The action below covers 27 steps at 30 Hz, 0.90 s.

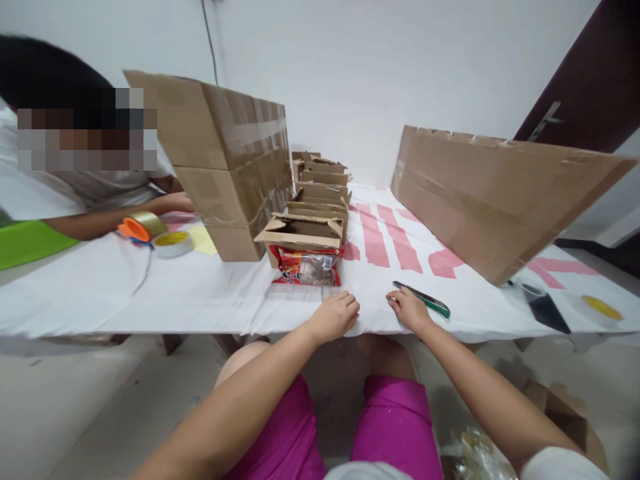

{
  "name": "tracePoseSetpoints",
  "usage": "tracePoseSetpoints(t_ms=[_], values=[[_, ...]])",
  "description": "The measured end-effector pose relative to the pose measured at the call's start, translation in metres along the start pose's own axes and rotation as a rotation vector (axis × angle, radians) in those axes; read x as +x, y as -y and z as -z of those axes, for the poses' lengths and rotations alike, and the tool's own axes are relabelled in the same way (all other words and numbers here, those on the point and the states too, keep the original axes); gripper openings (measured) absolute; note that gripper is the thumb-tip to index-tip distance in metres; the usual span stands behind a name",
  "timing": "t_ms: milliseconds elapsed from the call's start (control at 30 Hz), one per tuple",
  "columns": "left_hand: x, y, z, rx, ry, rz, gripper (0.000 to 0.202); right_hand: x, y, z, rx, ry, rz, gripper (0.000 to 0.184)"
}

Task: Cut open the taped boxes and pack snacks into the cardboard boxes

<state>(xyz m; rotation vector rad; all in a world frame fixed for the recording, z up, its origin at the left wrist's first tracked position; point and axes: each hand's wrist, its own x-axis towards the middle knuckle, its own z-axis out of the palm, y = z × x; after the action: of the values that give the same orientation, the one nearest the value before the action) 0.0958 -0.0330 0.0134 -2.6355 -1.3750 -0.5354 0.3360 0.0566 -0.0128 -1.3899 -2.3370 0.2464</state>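
My left hand [336, 315] rests at the table's front edge, its fingers curled down together and nothing showing in them. To its right, my right hand [411, 311] lies on the cloth with loosely bent fingers slightly apart, holding nothing. Right beside that hand lies a green utility knife [434, 303]. A red food packet [306, 268] with a clear window lies ahead of my left hand. Directly behind it, an open cardboard box [303, 231] stands at the front of a row of several open boxes [320, 193].
Taped cartons [240, 160] are stacked on the left, near a person [100, 187] with tape rolls [173, 243]. A large cardboard panel or box [500, 200] stands at right, near a tape dispenser [543, 303] and tape roll [603, 308]. Pink strips [373, 237] mark the cloth.
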Motion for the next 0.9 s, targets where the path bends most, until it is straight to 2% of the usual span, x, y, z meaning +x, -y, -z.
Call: tracePoseSetpoints(t_ms=[133, 233, 367, 533, 700, 900], values=[[0.008, -0.005, -0.003, -0.123, 0.02, 0.009, 0.014, -0.002, 0.003, 0.002, 0.012, -0.018, 0.017, 0.013], [0.011, -0.005, -0.006, -0.255, 0.004, 0.068, 0.012, -0.006, 0.003, 0.005, 0.07, -0.04, 0.052, 0.012], [0.015, -0.004, -0.013, -0.482, -0.061, 0.226, 0.01, -0.016, 0.014, 0.007, 0.196, -0.087, 0.11, 0.017], [0.019, 0.001, -0.02, -0.785, -0.108, 0.446, 0.013, -0.022, 0.046, 0.01, 0.288, -0.16, 0.216, 0.018], [0.021, 0.003, -0.017, -1.039, -0.093, 0.524, 0.016, -0.018, 0.074, 0.01, 0.247, -0.206, 0.342, 0.019], [0.022, 0.003, -0.011, -1.245, -0.033, 0.573, 0.026, -0.013, 0.079, 0.006, 0.087, -0.144, 0.43, 0.031]])
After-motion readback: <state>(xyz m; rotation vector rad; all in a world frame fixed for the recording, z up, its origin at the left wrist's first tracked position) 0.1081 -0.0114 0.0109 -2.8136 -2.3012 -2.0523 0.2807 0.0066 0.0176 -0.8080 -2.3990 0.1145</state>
